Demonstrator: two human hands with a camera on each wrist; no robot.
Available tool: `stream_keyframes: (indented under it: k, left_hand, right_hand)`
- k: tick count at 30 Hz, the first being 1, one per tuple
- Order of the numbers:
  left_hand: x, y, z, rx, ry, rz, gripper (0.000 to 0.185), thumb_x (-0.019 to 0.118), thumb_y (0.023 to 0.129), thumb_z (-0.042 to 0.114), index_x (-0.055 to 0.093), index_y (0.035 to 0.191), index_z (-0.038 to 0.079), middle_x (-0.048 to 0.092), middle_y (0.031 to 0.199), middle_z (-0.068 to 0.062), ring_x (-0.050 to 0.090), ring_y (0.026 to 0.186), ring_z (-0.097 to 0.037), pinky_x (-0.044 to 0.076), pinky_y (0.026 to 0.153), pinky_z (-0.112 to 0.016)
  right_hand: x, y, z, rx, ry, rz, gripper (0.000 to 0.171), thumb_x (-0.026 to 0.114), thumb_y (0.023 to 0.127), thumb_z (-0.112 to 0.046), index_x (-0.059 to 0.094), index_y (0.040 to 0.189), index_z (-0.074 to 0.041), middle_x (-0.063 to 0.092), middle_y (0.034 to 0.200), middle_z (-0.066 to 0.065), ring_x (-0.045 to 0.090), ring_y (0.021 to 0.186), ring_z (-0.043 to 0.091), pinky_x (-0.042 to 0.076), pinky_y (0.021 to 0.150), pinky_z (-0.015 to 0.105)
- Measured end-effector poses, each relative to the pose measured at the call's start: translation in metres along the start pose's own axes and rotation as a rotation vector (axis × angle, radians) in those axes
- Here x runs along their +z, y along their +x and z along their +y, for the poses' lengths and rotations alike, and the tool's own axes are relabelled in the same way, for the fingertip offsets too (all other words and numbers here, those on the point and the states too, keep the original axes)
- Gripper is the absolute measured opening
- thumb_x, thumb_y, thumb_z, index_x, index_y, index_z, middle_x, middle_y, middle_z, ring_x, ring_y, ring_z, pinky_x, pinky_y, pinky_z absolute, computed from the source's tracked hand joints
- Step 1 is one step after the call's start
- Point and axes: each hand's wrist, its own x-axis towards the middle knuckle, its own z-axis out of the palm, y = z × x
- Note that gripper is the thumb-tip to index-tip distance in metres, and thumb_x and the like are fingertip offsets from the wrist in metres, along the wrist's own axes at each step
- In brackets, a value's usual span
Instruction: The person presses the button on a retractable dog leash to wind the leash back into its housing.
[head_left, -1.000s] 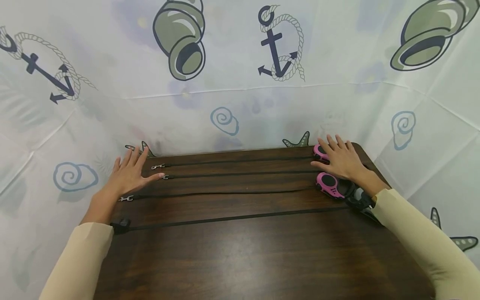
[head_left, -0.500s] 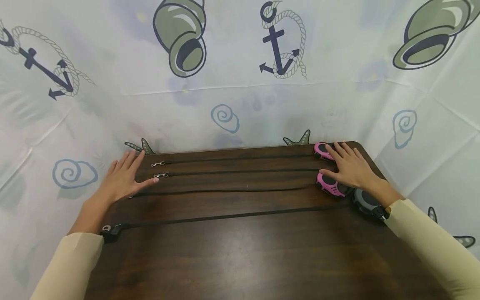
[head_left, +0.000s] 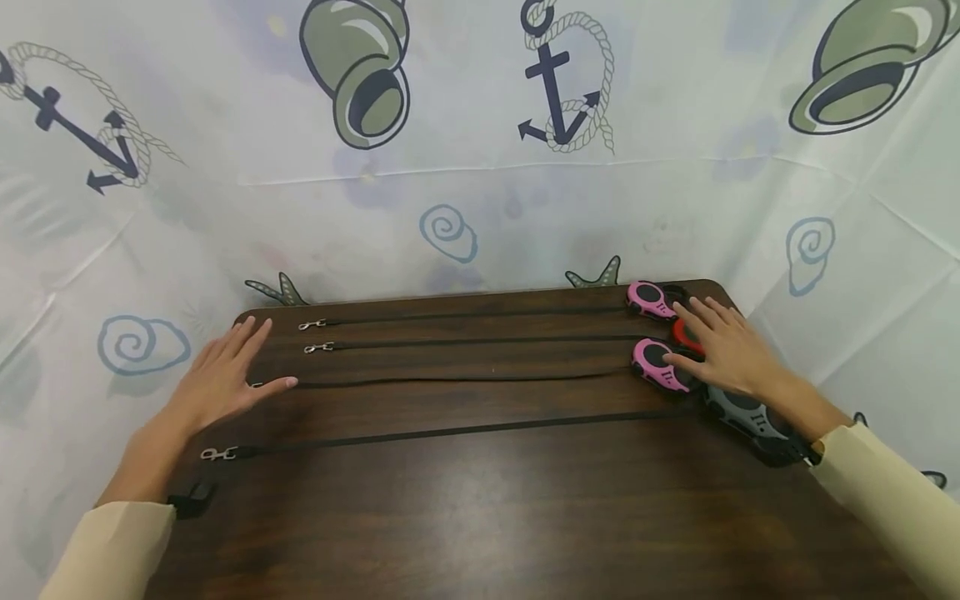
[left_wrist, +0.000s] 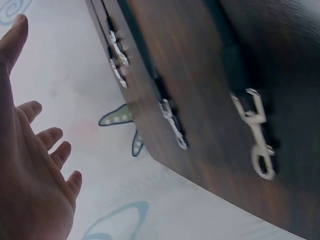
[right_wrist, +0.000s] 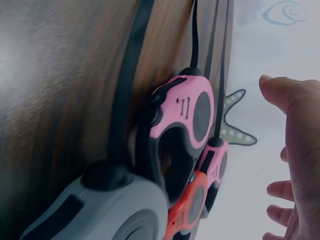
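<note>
Four black leash straps (head_left: 450,382) lie stretched across the dark wooden table (head_left: 480,517), each ending in a metal clip (head_left: 217,454) on the left. Their retractable handles are bunched at the right: a pink handle (head_left: 649,300), a red handle (head_left: 686,333), a second pink handle (head_left: 656,365) and a grey handle (head_left: 750,415). My left hand (head_left: 225,375) is open with straight fingers beside the third strap's clip; in the left wrist view my left hand (left_wrist: 35,165) is off the table's edge, apart from the clips (left_wrist: 257,135). My right hand (head_left: 716,342) is open over the red and near pink handle (right_wrist: 182,130), fingers spread.
A white cloth printed with anchors, shells and starfish (head_left: 480,192) hangs behind and around the table. The table's left edge (head_left: 225,333) and rounded far right corner (head_left: 720,292) lie close to the hands. The near half of the tabletop holds only bare wood.
Both hands have drawn back towards me. The left hand slid off the far clips to the third strap's end. The right hand moved off the handles, uncovering the red one.
</note>
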Motion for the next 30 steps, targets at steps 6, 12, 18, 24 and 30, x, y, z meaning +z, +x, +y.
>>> stream_keyframes:
  k: [6,12,18,24,30]
  left_hand:
    - [0.006,-0.015,-0.006,0.010,-0.012,-0.002,0.109,0.076,0.090,0.058,0.019,0.169,0.009,0.024,0.168,-0.034,0.026,0.151,-0.057,0.019,0.120,-0.070]
    - [0.013,-0.031,-0.011,0.041,-0.006,0.053,0.109,0.081,0.086,0.055,0.026,0.167,0.007,0.033,0.164,-0.034,0.035,0.144,-0.059,0.025,0.116,-0.069]
    - [0.018,-0.045,-0.014,0.061,-0.053,0.085,0.115,0.090,0.078,0.051,0.030,0.167,0.009,0.041,0.157,-0.036,0.042,0.136,-0.061,0.031,0.110,-0.071]
    - [0.025,-0.056,-0.018,0.084,-0.080,0.093,0.119,0.096,0.069,0.050,0.037,0.163,0.006,0.048,0.150,-0.039,0.047,0.130,-0.063,0.037,0.102,-0.073]
    - [0.034,-0.065,-0.026,0.123,-0.089,0.095,0.118,0.100,0.062,0.047,0.046,0.158,0.004,0.052,0.145,-0.038,0.051,0.126,-0.061,0.040,0.097,-0.073]
  right_hand:
    - [0.004,-0.018,0.009,-0.029,0.014,0.064,0.090,0.076,0.092,-0.053,0.044,0.159,-0.002,0.044,0.156,0.036,0.038,0.143,0.057,0.032,0.112,0.073]
    - [0.008,-0.034,0.020,-0.047,0.017,0.112,0.091,0.080,0.089,-0.051,0.047,0.156,-0.001,0.051,0.149,0.035,0.046,0.136,0.055,0.039,0.109,0.071]
    - [0.012,-0.054,0.026,-0.075,0.005,0.137,0.091,0.084,0.086,-0.047,0.049,0.155,0.001,0.056,0.143,0.033,0.053,0.128,0.054,0.043,0.104,0.069]
    - [0.017,-0.075,0.032,-0.089,-0.001,0.168,0.090,0.085,0.085,-0.046,0.050,0.154,0.000,0.061,0.137,0.031,0.056,0.121,0.052,0.047,0.096,0.069]
    - [0.021,-0.093,0.035,-0.063,0.012,0.184,0.089,0.087,0.082,-0.045,0.054,0.151,-0.001,0.063,0.133,0.030,0.059,0.117,0.050,0.048,0.093,0.068]
